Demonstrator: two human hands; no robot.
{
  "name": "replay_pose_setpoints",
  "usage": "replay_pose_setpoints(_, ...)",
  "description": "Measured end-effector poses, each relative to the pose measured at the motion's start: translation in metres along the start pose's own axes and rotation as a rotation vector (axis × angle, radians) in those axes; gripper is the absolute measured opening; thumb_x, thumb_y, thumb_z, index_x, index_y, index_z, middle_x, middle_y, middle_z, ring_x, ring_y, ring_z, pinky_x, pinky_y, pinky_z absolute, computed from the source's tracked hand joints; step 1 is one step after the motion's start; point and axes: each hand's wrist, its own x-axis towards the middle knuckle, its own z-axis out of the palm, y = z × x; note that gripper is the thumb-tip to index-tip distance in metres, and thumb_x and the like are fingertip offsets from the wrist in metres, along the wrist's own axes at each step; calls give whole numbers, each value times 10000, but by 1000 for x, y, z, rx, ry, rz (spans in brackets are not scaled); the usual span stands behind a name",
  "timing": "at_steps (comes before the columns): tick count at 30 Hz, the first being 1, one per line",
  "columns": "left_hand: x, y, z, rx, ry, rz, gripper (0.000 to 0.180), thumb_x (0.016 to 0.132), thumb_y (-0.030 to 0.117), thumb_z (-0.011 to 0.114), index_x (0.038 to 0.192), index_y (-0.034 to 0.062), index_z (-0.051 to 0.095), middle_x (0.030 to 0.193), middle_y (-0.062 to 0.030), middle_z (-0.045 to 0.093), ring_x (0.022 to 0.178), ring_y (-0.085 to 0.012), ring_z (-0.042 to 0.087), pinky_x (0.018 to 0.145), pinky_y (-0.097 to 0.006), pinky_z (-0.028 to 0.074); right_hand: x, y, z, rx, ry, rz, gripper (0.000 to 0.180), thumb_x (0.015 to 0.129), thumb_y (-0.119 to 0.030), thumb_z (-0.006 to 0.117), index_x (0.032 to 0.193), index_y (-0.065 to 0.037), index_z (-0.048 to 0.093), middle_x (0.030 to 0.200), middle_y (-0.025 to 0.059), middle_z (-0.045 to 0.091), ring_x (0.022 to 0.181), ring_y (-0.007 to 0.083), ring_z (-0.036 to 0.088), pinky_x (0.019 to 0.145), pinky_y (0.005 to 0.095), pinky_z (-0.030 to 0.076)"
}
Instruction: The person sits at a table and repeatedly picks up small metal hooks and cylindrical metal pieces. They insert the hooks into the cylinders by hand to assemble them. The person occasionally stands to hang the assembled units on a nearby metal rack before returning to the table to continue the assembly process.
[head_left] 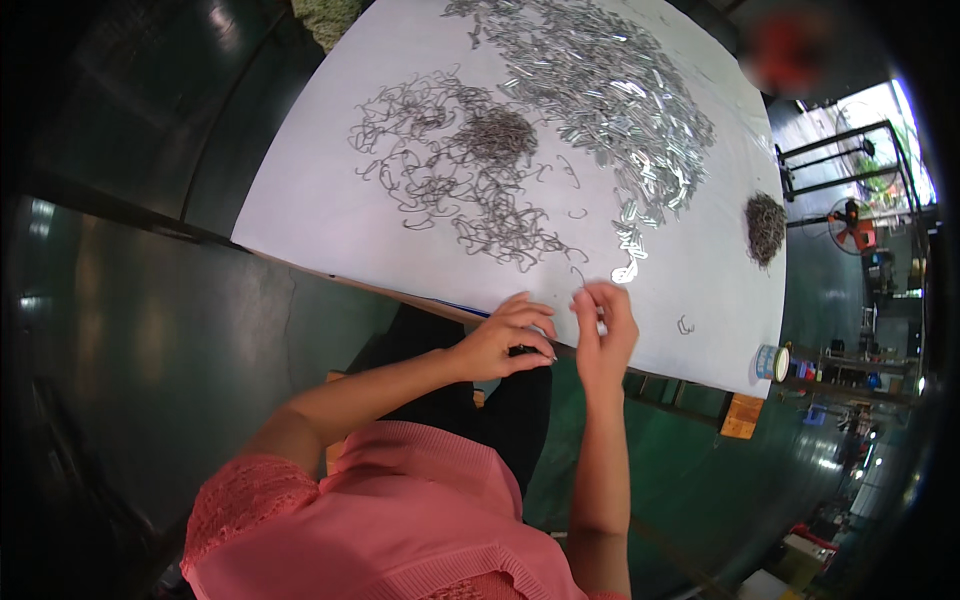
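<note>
Left hand point(508, 338): forearm enters from the lower left and rises rightward; the hand sits at the near edge of the surface point(660, 285), fingers bent, thumb below them with a narrow gap between. A tiny bright spot shows at the thumb tip; whether anything is held cannot be determined.

Right hand point(604, 320): forearm runs nearly vertical from the lower edge; the hand is upright over the near edge, fingers curled toward the thumb, their tips narrowly spaced at the upper left. Grip contents cannot be confirmed.

A wire hook point(577, 273) lies just beyond the right fingertips, its long axis slanting from upper left to lower right. The tangled wire hooks point(430, 185) lie on the surface, upper left of the hands, pointing in mixed directions. The shiny metal pieces point(620, 95) form a heap tapering down toward the right hand. A loose wire pair point(685, 325) lies to its right.
</note>
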Motion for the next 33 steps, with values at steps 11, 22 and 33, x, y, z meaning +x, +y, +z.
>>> replay_pose_setpoints(11, -2, -7, 5, -105, 10, 25, 83, 784, 156, 733, 853, 146, 688, 1004, 8, 592, 1137, -181, 521, 1121, -505, 196, 126, 0, 121, -369, -573, -299, 69, 781, -91, 685, 843, -66, 665, 811, 71, 621, 696, 240, 619, 626, 347, 484)
replay_pose_setpoints(22, -2, -11, 5, -157, 14, 40, 60, 785, 156, 716, 805, 130, 666, 975, -4, 581, 1117, -191, 527, 1111, -520, 216, 163, -17, 171, -446, -545, -309, 99, 795, -79, 663, 893, -87, 670, 832, 65, 614, 752, 241, 615, 680, 360, 478)
replay_pose_setpoints(33, -2, -11, 5, -191, 27, 46, 54, 791, 156, 710, 799, 129, 664, 971, -4, 581, 1101, -188, 532, 1117, -507, 213, 156, -21, 177, -631, -665, -157, 199, 755, -210, 733, 886, -89, 647, 815, 66, 628, 760, 231, 623, 670, 366, 480)
